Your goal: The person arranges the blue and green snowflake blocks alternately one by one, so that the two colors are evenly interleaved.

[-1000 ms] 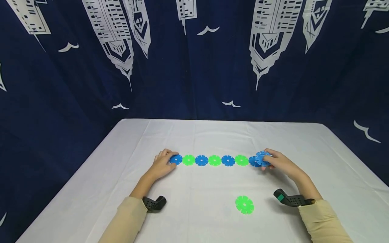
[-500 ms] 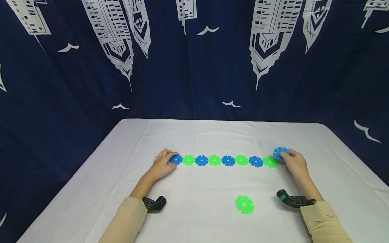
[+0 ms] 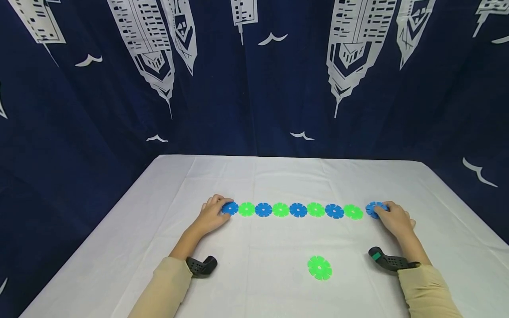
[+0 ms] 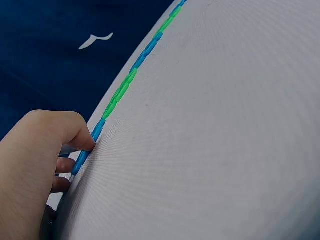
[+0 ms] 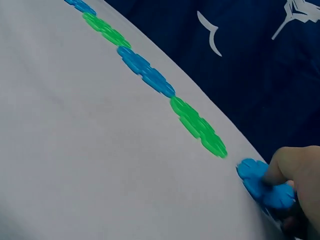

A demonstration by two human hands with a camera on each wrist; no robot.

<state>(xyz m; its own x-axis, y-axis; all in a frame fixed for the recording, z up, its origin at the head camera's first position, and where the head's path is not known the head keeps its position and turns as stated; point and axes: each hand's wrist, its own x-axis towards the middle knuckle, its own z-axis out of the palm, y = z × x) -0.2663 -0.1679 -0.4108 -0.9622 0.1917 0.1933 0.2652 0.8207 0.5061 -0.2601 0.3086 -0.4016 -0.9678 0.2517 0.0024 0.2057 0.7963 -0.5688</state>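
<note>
Blue and green flower-shaped plastic discs lie flat in a straight, alternating row across the table. My left hand is at the row's left end, its thumb and fingers around the edges of the first blue disc; the left wrist view shows that blue disc against the thumb tip. At the right end, my right hand pinches another blue disc, low at the table surface. A small gap separates it from the last green disc. Fingers partly cover the held blue disc in the right wrist view.
A single green disc lies nearer the front, below the row. White cloth covers the table, and a dark blue patterned curtain hangs behind it. Black wrist devices sit on both forearms.
My right hand has moved rightward along the row, leaving a green disc at its end, and has lowered the blue disc to the table beyond it. The left hand has stayed put.
</note>
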